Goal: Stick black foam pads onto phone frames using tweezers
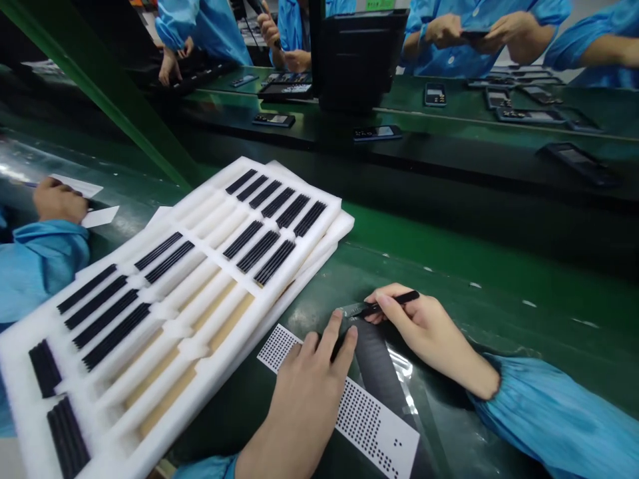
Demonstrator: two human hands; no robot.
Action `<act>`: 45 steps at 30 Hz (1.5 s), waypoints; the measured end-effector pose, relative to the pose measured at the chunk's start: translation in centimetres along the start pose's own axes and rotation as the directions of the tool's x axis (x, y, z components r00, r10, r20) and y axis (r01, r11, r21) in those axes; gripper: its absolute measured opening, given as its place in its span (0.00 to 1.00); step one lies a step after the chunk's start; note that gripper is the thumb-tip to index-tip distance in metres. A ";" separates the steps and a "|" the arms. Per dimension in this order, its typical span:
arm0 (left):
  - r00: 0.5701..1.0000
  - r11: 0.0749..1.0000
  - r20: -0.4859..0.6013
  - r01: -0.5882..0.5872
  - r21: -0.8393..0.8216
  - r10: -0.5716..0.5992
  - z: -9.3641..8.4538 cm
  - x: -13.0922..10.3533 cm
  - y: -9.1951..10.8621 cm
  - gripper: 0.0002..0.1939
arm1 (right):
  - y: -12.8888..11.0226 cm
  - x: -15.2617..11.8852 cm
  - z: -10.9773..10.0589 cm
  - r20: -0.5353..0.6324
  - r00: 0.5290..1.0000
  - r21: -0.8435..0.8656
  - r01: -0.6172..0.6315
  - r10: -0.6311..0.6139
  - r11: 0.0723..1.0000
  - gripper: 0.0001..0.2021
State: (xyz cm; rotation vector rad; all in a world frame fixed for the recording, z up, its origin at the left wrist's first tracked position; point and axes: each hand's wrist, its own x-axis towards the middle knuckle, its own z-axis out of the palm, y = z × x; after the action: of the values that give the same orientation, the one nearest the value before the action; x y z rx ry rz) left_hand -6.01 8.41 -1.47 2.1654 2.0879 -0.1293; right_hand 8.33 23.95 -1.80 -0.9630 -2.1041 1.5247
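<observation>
My right hand (424,326) grips a thin black pen-like tool (394,305), its clear tip pointing left at a small piece on the green bench. My left hand (312,386) lies across a white sheet of black dots (374,426), index and middle fingers stretched out beside the tool's tip. Something dark shows between those fingers, too hidden to make out. Under and beside the hands is a dark strip (382,366) with clear film (407,392). To the left, a white foam tray (204,243) holds rows of thin black parts (117,336); several slots are bare.
Another person's hand (60,201) rests by white paper slips (102,216) at the left. Phone-like devices (378,133) lie on the ledge and bench beyond, below a black monitor (362,60). People in blue work across. A green beam (104,86) slants over the upper left.
</observation>
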 end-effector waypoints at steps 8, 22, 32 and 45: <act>0.955 0.640 -0.017 0.185 -0.746 -0.296 -0.8 -1.3 0.6 0.32 | -1.9 -2.1 -1.7 -0.167 0.980 0.145 0.135 -0.111 0.980 0.18; 0.950 -0.693 0.089 -0.154 -0.704 -0.301 -3.8 -1.8 5.1 0.12 | -5.2 -7.2 0.4 -0.277 0.952 0.215 0.192 -0.129 0.957 0.12; 0.944 -0.649 0.049 -0.185 -0.738 -0.325 -4.2 -1.9 5.7 0.10 | -4.7 -8.0 0.6 -0.315 0.931 0.151 0.242 -0.186 0.958 0.11; 0.953 -0.669 0.047 -0.175 -0.722 -0.300 -4.3 -2.1 5.5 0.10 | -5.6 -7.9 0.4 -0.316 0.922 0.162 0.283 -0.223 0.945 0.12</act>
State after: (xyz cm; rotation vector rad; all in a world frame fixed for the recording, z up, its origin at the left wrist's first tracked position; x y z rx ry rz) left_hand -0.68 6.83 3.25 0.3887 0.8685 1.6371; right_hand 11.83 17.04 4.06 -0.7541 -1.7471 1.3422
